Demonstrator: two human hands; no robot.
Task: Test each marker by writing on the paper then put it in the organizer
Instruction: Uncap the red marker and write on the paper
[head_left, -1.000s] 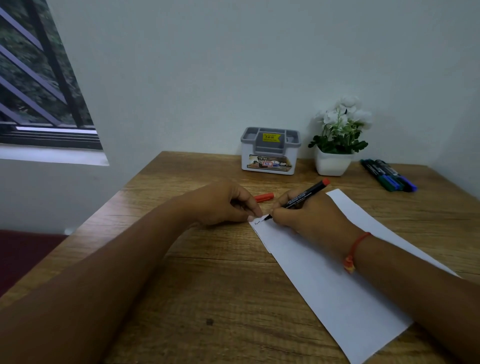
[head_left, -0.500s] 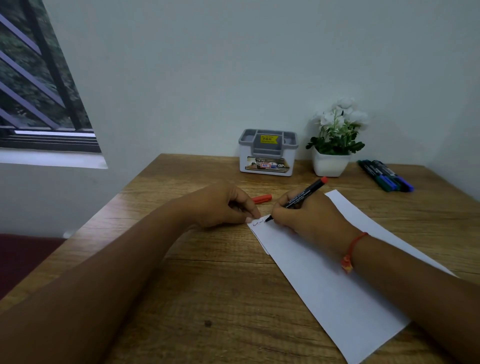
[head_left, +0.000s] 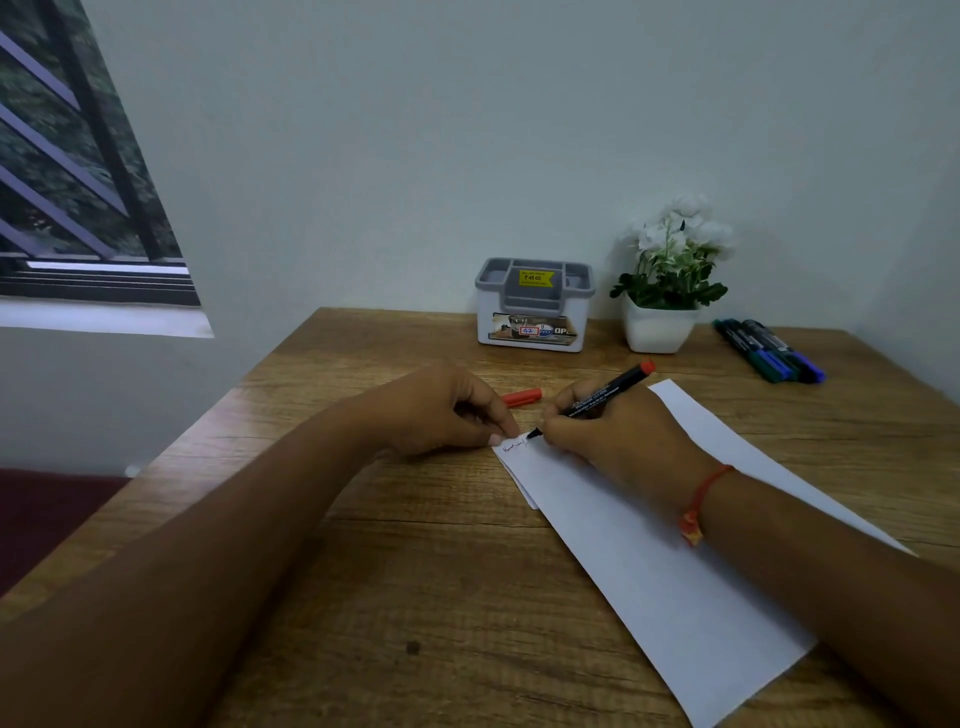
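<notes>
My right hand (head_left: 618, 436) grips a black marker with a red end (head_left: 605, 395), its tip touching the top left corner of the white paper (head_left: 670, 571), where a short scribbled line shows. My left hand (head_left: 441, 410) rests on the table with curled fingers, its fingertips pressing down that paper corner. The marker's red cap (head_left: 522, 397) lies on the wood just behind my hands. A grey and white organizer (head_left: 534, 306) stands at the back of the table by the wall. Three more markers (head_left: 769, 351) lie at the back right.
A white pot with white flowers (head_left: 665, 280) stands right of the organizer. The wooden table (head_left: 415, 597) meets the wall at the back and right; its left edge drops to a dark red floor. A barred window is at the upper left.
The marker tip has crept to the right along the paper's top edge, lengthening the scribble. My left hand stays put on the corner.
</notes>
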